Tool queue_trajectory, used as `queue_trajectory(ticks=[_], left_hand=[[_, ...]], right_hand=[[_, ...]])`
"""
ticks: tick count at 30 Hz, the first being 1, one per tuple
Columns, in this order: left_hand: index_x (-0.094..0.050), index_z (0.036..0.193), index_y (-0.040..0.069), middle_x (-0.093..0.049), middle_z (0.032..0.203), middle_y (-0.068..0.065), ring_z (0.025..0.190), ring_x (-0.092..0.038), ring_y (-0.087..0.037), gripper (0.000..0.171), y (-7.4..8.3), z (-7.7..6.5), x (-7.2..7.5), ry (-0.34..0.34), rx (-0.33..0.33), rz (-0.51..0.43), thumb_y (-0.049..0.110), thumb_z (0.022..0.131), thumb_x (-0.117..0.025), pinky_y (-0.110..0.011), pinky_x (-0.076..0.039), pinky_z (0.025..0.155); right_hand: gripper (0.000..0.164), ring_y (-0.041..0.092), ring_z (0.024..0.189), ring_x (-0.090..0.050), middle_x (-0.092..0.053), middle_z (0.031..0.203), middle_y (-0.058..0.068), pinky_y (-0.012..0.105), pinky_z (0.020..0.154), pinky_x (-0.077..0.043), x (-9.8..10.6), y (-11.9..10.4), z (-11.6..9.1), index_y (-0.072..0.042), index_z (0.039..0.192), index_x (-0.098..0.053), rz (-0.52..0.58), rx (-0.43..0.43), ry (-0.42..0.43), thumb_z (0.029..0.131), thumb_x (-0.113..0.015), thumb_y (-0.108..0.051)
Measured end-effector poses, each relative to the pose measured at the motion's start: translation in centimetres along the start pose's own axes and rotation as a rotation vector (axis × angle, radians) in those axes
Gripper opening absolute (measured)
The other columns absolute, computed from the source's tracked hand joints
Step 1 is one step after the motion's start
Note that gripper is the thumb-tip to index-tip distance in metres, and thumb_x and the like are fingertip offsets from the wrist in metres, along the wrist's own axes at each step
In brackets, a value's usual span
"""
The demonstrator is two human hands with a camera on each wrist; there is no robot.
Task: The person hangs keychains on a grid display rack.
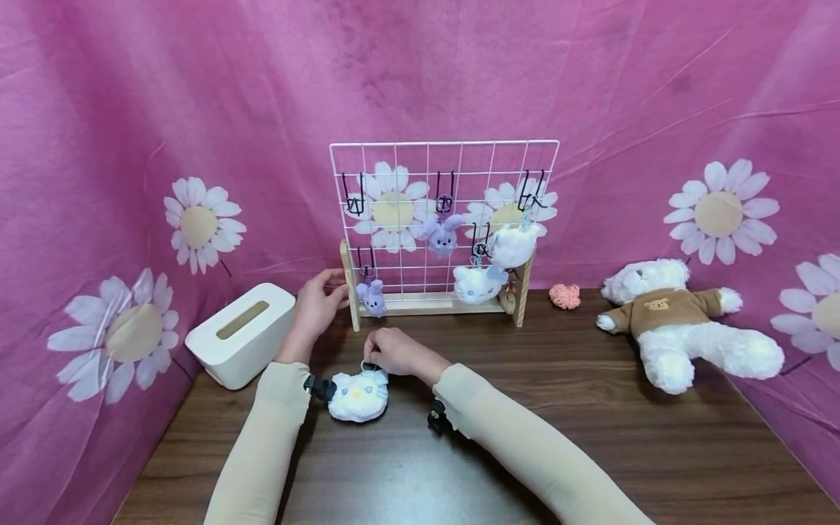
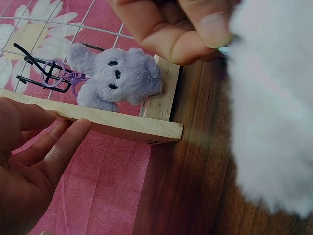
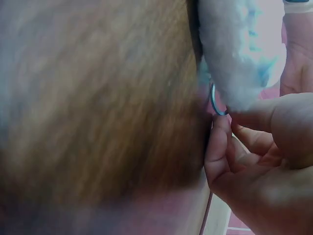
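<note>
By its ring, my right hand (image 1: pixel 396 351) pinches a white plush cat-head keychain (image 1: pixel 357 397) above the table, in front of the rack's left end. The ring (image 3: pixel 213 100) shows between thumb and fingers in the right wrist view. Extended fingers of my left hand (image 1: pixel 316 310) touch the left wooden post (image 2: pixel 122 126) of a white wire grid rack (image 1: pixel 426 281). Beside that post a small lilac bunny keychain (image 2: pixel 120 76) hangs on a black hook (image 2: pixel 36 71). White fur fills the right side of the left wrist view.
Another lilac bunny (image 1: pixel 442 235), a white cat-head plush (image 1: pixel 479 284) and a white plush (image 1: pixel 515 246) hang on the grid. A cream tissue box (image 1: pixel 246 335) stands left. At right are a coral scrunchie-like item (image 1: pixel 565 296) and a teddy bear (image 1: pixel 676 313).
</note>
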State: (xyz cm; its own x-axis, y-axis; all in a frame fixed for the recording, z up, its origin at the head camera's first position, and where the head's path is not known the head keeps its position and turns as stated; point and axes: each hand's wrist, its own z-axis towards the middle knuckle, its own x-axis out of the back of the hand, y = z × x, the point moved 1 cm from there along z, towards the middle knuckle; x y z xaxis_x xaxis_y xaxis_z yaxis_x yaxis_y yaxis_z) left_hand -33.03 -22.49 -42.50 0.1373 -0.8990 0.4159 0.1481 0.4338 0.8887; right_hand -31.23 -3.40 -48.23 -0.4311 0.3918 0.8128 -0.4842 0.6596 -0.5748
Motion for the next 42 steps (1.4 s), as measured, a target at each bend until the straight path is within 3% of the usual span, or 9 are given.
queue_trajectory(ticks=[4,6,9,11,14,17,20,34,42], left_hand=[[-0.066,0.148,-0.004,-0.073,0.136,-0.030,0.120,-0.076,-0.042,0.037,0.0,-0.1,0.1,0.000,0.003,-0.010,0.006,0.112,-0.066,-0.023,-0.074,0.086],[-0.066,0.148,-0.004,-0.073,0.136,-0.030,0.120,-0.076,-0.042,0.037,0.0,-0.2,0.1,-0.002,0.009,-0.012,0.005,0.112,-0.066,-0.024,-0.074,0.086],[-0.065,0.148,-0.003,-0.073,0.137,-0.029,0.121,-0.076,-0.042,0.037,0.1,-0.2,0.0,-0.004,0.010,-0.015,0.007,0.112,-0.066,-0.025,-0.074,0.088],[-0.066,0.149,-0.003,-0.073,0.137,-0.029,0.121,-0.076,-0.041,0.037,0.2,-0.2,0.1,-0.004,0.009,-0.010,0.007,0.113,-0.066,-0.025,-0.074,0.088],[-0.065,0.149,-0.002,-0.073,0.137,-0.029,0.122,-0.076,-0.041,0.038,0.1,-0.1,0.1,-0.003,0.014,-0.011,0.008,0.113,-0.066,-0.023,-0.074,0.088],[-0.065,0.149,-0.003,-0.073,0.137,-0.029,0.122,-0.076,-0.042,0.038,0.0,-0.1,0.1,-0.002,0.015,-0.012,0.007,0.112,-0.066,-0.021,-0.073,0.086],[-0.066,0.148,-0.004,-0.073,0.136,-0.030,0.121,-0.076,-0.042,0.038,0.0,-0.1,0.0,0.003,0.006,-0.015,0.006,0.112,-0.067,-0.021,-0.073,0.085],[-0.066,0.148,-0.002,-0.074,0.136,-0.028,0.120,-0.076,-0.041,0.037,0.2,0.0,0.1,0.005,-0.001,0.003,0.008,0.112,-0.066,-0.020,-0.073,0.084],[-0.066,0.147,-0.003,-0.074,0.136,-0.029,0.120,-0.076,-0.041,0.036,0.1,-0.1,0.1,-0.005,0.006,-0.007,0.008,0.113,-0.066,-0.036,-0.075,0.092]], right_hand=[[0.018,0.011,0.088,-0.064,-0.074,0.093,-0.004,0.027,0.082,-0.060,0.4,0.1,-0.3,-0.018,0.094,-0.073,0.023,0.027,0.027,0.109,-0.068,-0.010],[0.015,0.011,0.084,-0.066,-0.075,0.092,-0.002,0.027,0.077,-0.062,1.0,-0.4,-0.8,-0.015,0.095,-0.073,0.087,0.010,0.021,0.108,-0.070,-0.009],[0.007,0.011,0.077,-0.066,-0.075,0.090,0.001,0.023,0.069,-0.060,2.0,-0.8,-1.3,-0.009,0.105,-0.074,0.176,-0.023,0.022,0.105,-0.072,-0.002],[0.013,0.009,0.075,-0.065,-0.075,0.089,0.001,0.019,0.067,-0.058,2.5,-0.8,-1.5,-0.006,0.114,-0.075,0.193,-0.033,0.036,0.103,-0.073,0.000],[0.015,0.007,0.075,-0.064,-0.075,0.090,-0.001,0.017,0.068,-0.055,3.2,-0.8,-1.7,-0.006,0.116,-0.079,0.155,-0.035,0.046,0.103,-0.075,-0.002],[0.007,0.007,0.074,-0.064,-0.077,0.088,-0.002,0.018,0.066,-0.056,3.8,-0.9,-2.0,-0.011,0.105,-0.083,0.136,-0.027,0.054,0.105,-0.077,-0.008],[0.011,0.008,0.073,-0.064,-0.077,0.087,-0.002,0.020,0.065,-0.056,4.2,-1.0,-2.2,-0.014,0.097,-0.083,0.150,-0.016,0.065,0.106,-0.077,-0.014],[0.009,0.007,0.081,-0.061,-0.079,0.090,-0.003,0.019,0.070,-0.052,5.9,-2.7,-3.4,-0.014,0.102,-0.082,0.111,0.091,0.139,0.108,-0.076,-0.016],[0.009,0.006,0.083,-0.062,-0.080,0.093,-0.001,0.019,0.073,-0.055,6.6,-3.5,-3.6,-0.013,0.103,-0.082,0.117,0.132,0.212,0.107,-0.076,-0.017]])
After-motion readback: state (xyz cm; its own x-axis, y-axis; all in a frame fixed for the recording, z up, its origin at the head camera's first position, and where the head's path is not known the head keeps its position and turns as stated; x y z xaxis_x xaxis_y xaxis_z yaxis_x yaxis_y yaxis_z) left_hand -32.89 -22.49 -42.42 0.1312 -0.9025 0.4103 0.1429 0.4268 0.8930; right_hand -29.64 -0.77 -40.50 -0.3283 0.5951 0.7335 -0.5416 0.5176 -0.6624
